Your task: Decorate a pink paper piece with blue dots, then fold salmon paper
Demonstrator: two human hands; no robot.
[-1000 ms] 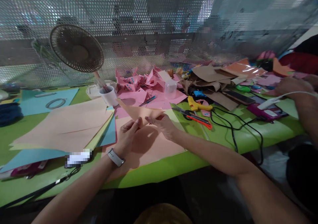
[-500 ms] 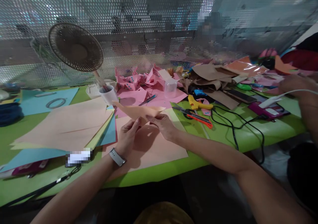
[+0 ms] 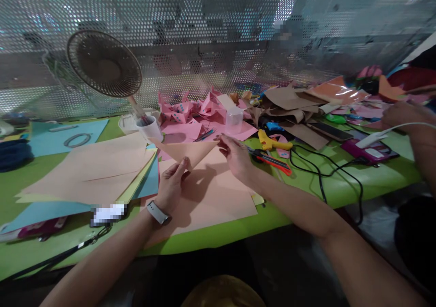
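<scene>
My left hand (image 3: 173, 182), with a watch at the wrist, grips the lower edge of a folded peach paper (image 3: 189, 152) between thumb and fingers. The paper is raised and shows a triangular shape with its point down. At the paper's right corner is my right hand (image 3: 235, 155), its fingertips pinched on that corner. Beneath both hands a large peach sheet (image 3: 211, 207) lies on the green table (image 3: 190, 248). A stack of peach sheets (image 3: 88, 173) with yellow and blue ones under it lies to the left.
Behind stand a fan (image 3: 104, 64), a white cup (image 3: 150, 129) and pink folded papers (image 3: 184, 109). To the right lie a cutter (image 3: 275, 161), a yellow glue gun (image 3: 272, 141), cables, brown paper (image 3: 293, 99) and a power strip (image 3: 368, 152). Another person's hand (image 3: 405, 115) is at far right.
My right hand has moved right, from the middle of the paper to its right corner. The paper now shows a flatter, clearer triangle. My left hand has shifted slightly left.
</scene>
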